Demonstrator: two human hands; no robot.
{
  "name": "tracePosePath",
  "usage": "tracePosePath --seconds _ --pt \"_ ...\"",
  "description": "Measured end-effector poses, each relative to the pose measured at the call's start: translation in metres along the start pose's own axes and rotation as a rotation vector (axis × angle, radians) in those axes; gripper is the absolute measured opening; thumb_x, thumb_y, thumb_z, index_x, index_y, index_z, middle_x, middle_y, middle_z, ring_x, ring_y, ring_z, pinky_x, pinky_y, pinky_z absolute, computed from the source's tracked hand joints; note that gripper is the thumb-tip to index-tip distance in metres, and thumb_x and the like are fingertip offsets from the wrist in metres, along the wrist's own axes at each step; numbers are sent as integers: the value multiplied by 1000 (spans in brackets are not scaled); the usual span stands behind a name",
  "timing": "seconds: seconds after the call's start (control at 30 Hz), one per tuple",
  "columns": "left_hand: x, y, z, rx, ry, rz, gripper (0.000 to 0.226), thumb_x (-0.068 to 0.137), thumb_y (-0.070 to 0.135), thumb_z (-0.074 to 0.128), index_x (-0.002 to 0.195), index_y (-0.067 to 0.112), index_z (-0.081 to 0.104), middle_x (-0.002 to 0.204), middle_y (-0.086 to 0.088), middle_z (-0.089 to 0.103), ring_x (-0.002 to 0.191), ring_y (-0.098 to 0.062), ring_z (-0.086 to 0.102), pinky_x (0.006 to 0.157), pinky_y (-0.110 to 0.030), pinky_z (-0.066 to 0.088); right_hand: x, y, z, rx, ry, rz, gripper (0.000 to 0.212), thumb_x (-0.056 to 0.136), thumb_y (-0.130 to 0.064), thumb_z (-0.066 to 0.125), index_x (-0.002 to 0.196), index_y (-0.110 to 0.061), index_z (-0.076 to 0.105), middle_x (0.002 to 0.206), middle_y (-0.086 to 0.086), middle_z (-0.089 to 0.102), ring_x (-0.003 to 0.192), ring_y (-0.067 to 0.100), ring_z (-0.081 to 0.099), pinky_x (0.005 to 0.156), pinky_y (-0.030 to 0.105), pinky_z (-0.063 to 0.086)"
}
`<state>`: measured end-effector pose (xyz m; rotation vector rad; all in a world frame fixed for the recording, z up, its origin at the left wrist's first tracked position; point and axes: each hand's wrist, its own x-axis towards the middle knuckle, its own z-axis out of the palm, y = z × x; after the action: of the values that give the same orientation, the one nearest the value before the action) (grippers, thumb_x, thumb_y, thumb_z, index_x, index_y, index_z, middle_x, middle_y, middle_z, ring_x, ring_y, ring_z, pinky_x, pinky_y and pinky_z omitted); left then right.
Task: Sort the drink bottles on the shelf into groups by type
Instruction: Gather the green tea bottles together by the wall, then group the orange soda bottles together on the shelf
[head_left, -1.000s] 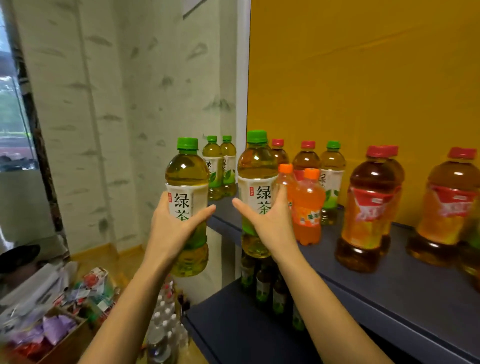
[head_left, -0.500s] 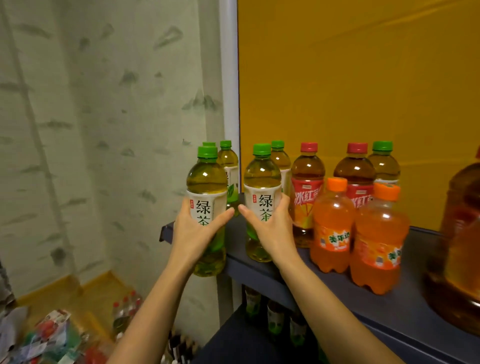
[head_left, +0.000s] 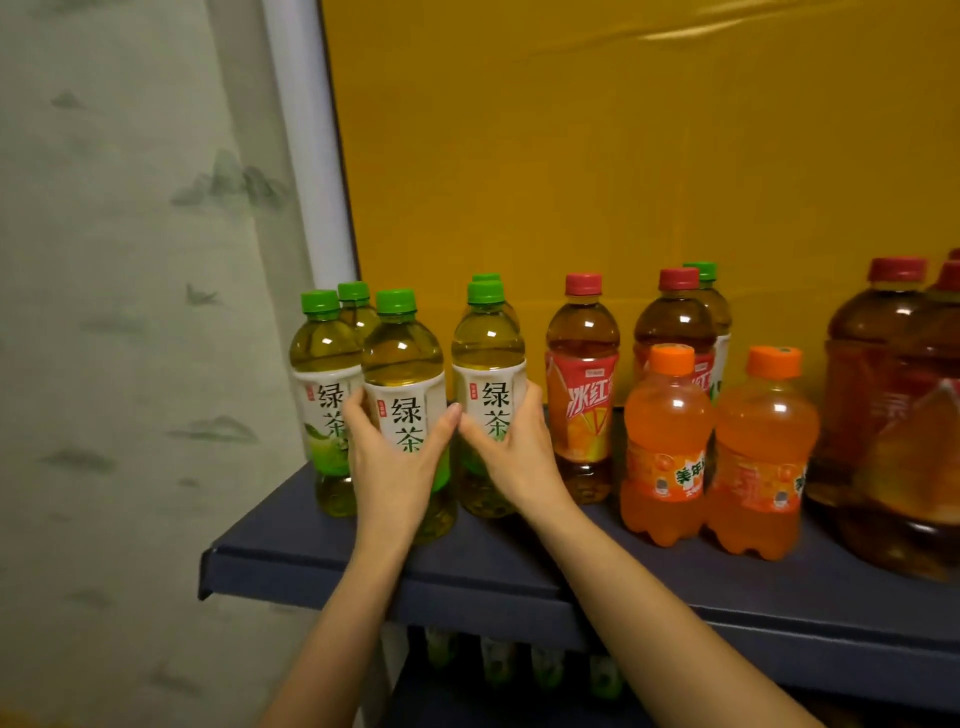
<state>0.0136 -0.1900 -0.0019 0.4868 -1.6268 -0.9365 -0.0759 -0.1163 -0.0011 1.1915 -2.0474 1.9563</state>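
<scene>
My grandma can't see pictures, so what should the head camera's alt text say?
A left hand grips one green tea bottle and a right hand grips a second green tea bottle on a dark blue shelf, beside other green teas. Right of them stand red-capped iced teas, two orange sodas and big brown bottles.

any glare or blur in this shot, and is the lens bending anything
Head view: dim, even light, with small white glints on the green tea bottles and orange soda bottles; the big brown bottles at the right edge look soft; the white post leans from wide-angle bending; under the shelf it is dark.
</scene>
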Motion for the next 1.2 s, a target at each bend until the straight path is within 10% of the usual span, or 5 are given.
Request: tracePosePath --seconds 0.5,0.73,0.9,1.2 --pt "-2 -5 5 90 19 196 89 79 33 68 147 12 14 151 -11 20 133 -3 12 108 -22 18 -17 -17 -11 -160 -39 -27 69 84 -31 64 138 -18 22 134 0 42 122 10 42 102 33 42" --pt "-17 18 6 120 168 578 31 83 8 61 112 -1 56 120 -20 52 117 -21 44 104 -18 30 -31 -64 -75 -327 -27 -162 47 88 -27 60 130 -16 44 128 -5 51 114 6 50 97 26 44" --pt "-28 61 29 2 -65 607 19 85 15 56 99 4 61 102 -4 57 99 -9 51 89 -11 38 -20 -89 -134 -398 98 -258 23 89 -19 58 112 -15 57 110 -2 61 99 6 58 85 17 47" --pt "-57 77 99 22 -434 299 65 81 41 64 135 20 36 128 8 42 119 -9 44 98 -30 42 -16 -50 -196 -511 255 -185 39 88 -26 59 125 -20 49 122 -8 51 113 0 44 90 10 34"
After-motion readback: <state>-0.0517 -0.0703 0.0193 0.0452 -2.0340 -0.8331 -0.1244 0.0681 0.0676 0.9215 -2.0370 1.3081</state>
